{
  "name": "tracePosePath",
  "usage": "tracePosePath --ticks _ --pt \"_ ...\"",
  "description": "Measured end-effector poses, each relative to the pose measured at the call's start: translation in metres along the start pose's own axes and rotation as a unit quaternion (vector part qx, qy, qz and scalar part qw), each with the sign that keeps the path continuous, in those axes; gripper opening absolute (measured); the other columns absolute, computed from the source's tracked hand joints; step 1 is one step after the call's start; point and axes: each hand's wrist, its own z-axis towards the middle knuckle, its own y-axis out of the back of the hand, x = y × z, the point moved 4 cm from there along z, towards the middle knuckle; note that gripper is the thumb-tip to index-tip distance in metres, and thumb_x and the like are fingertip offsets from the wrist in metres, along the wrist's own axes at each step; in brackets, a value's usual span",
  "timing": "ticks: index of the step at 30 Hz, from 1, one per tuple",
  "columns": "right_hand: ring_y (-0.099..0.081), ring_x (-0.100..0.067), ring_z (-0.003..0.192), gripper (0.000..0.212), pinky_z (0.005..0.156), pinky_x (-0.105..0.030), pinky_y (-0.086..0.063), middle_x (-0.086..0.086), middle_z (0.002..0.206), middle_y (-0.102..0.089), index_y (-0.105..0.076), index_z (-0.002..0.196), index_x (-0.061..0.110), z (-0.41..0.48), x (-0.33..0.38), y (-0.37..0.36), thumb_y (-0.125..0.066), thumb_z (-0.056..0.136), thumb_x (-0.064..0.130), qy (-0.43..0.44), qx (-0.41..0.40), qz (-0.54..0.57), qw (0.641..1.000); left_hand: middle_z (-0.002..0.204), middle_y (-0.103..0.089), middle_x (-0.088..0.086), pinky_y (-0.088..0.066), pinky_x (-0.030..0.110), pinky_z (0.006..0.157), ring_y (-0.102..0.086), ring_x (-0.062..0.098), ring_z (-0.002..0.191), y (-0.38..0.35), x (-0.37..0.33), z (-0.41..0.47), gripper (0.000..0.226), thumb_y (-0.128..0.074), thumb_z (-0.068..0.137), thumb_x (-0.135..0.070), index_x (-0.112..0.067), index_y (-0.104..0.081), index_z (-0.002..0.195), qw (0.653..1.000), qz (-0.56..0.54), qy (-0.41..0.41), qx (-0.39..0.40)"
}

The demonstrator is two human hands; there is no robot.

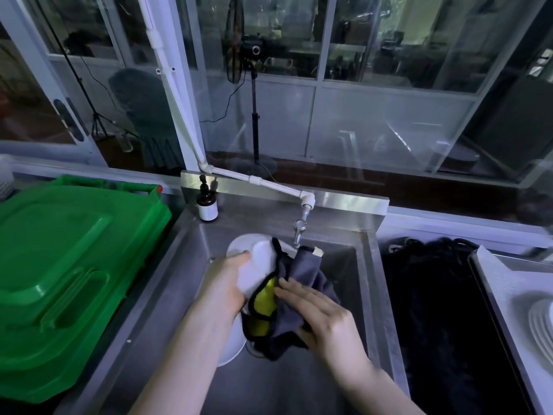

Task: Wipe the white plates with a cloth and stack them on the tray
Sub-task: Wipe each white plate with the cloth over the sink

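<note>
Over the steel sink [362, 283], my left hand [227, 280] grips a white plate [260, 262] tilted on edge, its underside toward me. A grey cloth [305, 271] with black trim and a yellow inner side is draped over the plate's right half. My right hand [317, 310] presses the cloth against the plate with fingers spread. Another white plate [232, 345] lies in the sink below my left wrist, partly hidden. At the far right, a stack of white plates [541, 324] rests on a white tray [508, 289].
A green plastic crate lid [68, 265] fills the counter at left. A brown pump bottle [207, 205] stands at the sink's back left corner. The tap [300, 232] hangs above the sink, just behind the cloth. A dark bin [434, 310] sits between sink and tray.
</note>
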Motion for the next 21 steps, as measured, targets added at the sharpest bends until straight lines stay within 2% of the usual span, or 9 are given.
tracePosePath --ticks 2,4,6,7,10,11,13,16,21 --pt "-0.065 0.004 0.1 0.036 0.085 -0.015 -0.049 0.018 0.108 -0.072 -0.069 0.109 0.035 0.0 -0.007 0.003 -0.064 0.082 0.012 -0.17 -0.045 0.16 0.971 0.099 -0.069 0.018 -0.054 0.038 0.081 -0.067 0.031 0.089 0.01 0.001 0.002 0.014 -0.054 0.1 -0.005 -0.003 -0.065 0.108 0.998 -0.052 -0.044 -0.014" --pt "-0.054 0.007 0.065 0.029 0.064 -0.021 -0.045 0.022 0.066 -0.064 -0.064 0.073 0.041 0.005 -0.023 0.007 -0.063 0.087 0.016 -0.338 -0.157 0.245 0.895 0.105 -0.072 0.019 -0.054 0.039 0.081 -0.069 0.031 0.088 0.013 0.004 0.0 0.024 -0.051 0.1 -0.002 -0.002 -0.065 0.119 0.994 -0.074 -0.075 0.027" --pt "-0.042 0.004 0.055 0.036 0.058 -0.025 -0.037 0.017 0.053 -0.05 -0.055 0.059 0.032 0.014 -0.036 0.013 -0.063 0.093 0.025 -0.422 -0.245 0.275 0.829 0.117 -0.072 0.021 -0.051 0.047 0.096 -0.069 0.035 0.104 0.013 0.007 -0.002 0.031 -0.049 0.1 -0.002 -0.002 -0.062 0.129 0.99 -0.07 -0.089 0.083" --pt "-0.041 0.003 0.056 0.033 0.058 -0.023 -0.037 0.018 0.054 -0.049 -0.054 0.061 0.031 0.02 -0.036 0.017 -0.063 0.092 0.033 -0.423 -0.253 0.284 0.822 0.121 -0.072 0.019 -0.049 0.05 0.101 -0.068 0.035 0.111 0.013 0.007 -0.004 0.033 -0.049 0.1 -0.004 -0.005 -0.062 0.131 0.988 -0.066 -0.09 0.106" --pt "-0.052 0.009 0.072 0.012 0.067 -0.013 -0.042 0.022 0.074 -0.061 -0.066 0.086 0.034 0.039 -0.022 0.012 -0.059 0.086 0.044 -0.322 -0.141 0.233 0.907 0.121 -0.073 0.014 -0.048 0.049 0.106 -0.067 0.032 0.117 0.008 0.007 -0.009 0.035 -0.05 0.1 -0.004 -0.008 -0.062 0.133 0.982 -0.062 -0.104 0.145" --pt "-0.057 0.008 0.094 0.019 0.081 -0.013 -0.043 0.022 0.096 -0.067 -0.068 0.104 0.033 0.042 -0.016 0.005 -0.06 0.088 0.038 -0.26 -0.082 0.191 0.943 0.121 -0.073 0.013 -0.049 0.046 0.105 -0.068 0.029 0.116 0.004 0.006 -0.011 0.038 -0.05 0.099 0.0 -0.007 -0.061 0.134 0.979 -0.062 -0.116 0.153" --pt "-0.037 -0.001 0.139 0.045 0.11 -0.017 -0.031 0.01 0.143 -0.052 -0.058 0.135 0.022 0.048 -0.008 -0.007 -0.064 0.091 0.019 -0.122 -0.004 0.112 0.986 0.125 -0.072 0.01 -0.052 0.038 0.102 -0.067 0.024 0.119 0.0 0.004 -0.014 0.043 -0.053 0.094 0.006 -0.007 -0.063 0.133 0.974 -0.054 -0.146 0.165" --pt "-0.023 -0.008 0.148 0.049 0.119 -0.032 -0.027 0.005 0.152 -0.042 -0.053 0.14 0.016 0.069 -0.012 -0.01 -0.064 0.092 0.02 -0.069 0.005 0.071 0.995 0.119 -0.075 0.002 -0.053 0.031 0.094 -0.068 0.016 0.115 0.007 0.003 -0.015 0.027 -0.065 0.093 -0.006 -0.018 -0.075 0.114 0.976 -0.033 -0.147 0.154" --pt "-0.027 -0.005 0.145 0.044 0.118 -0.035 -0.026 0.007 0.148 -0.047 -0.054 0.138 0.015 0.1 -0.031 -0.005 -0.062 0.095 0.023 -0.207 -0.021 0.161 0.965 0.124 -0.073 0.0 -0.052 0.041 0.097 -0.068 0.016 0.117 0.022 -0.003 -0.014 0.026 -0.067 0.092 -0.023 -0.032 -0.076 0.115 0.973 -0.017 -0.129 0.19"
